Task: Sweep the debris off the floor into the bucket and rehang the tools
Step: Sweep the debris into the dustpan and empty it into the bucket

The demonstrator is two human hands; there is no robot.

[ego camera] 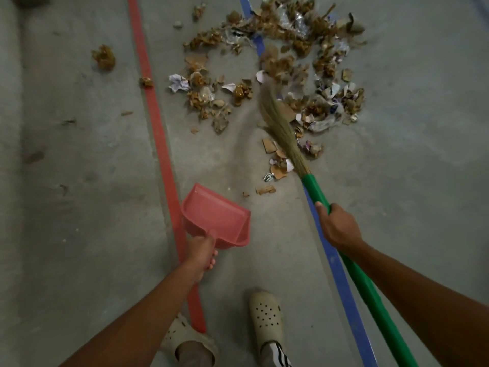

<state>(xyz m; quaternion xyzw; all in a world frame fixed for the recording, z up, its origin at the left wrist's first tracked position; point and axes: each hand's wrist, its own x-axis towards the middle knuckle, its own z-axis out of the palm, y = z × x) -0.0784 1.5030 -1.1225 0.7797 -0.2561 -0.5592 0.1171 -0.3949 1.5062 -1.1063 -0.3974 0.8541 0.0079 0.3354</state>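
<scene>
Green-handled broom (315,192) gripped in our right hand (337,225), bristles in the light, loose debris (277,62) scattered ahead on the concrete floor (79,154), while our left hand (202,254) clasps the stiff pink dustpan (214,215) by its handle, held above the floor.

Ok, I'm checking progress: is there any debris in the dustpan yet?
No, the pink dustpan gripped by the left hand shows a bare inside, while the debris lies scattered ahead of it.
</scene>
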